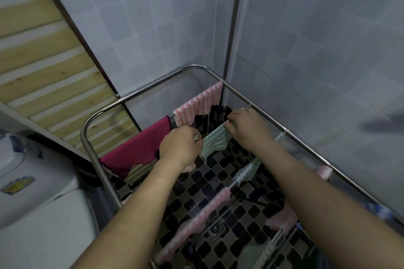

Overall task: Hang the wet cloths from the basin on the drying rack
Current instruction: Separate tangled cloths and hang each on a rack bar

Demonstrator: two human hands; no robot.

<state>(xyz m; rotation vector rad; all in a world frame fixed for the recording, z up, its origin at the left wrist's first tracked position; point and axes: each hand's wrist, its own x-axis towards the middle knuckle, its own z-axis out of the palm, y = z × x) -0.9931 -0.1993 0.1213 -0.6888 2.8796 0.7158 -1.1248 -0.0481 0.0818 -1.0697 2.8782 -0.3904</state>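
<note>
Both hands are pinching the green-and-white cloth (215,143): the left hand (179,147) is gripping its left edge and the right hand (248,130) its far right corner, stretching it along a middle rail of the drying rack (153,85). The basin is not showing. Most of the cloth seems to be hanging on one side, so its wet weight may be dragging it toward the tiled floor (218,181), and the forearms reaching over could be brushing the nearer cloths off.
</note>
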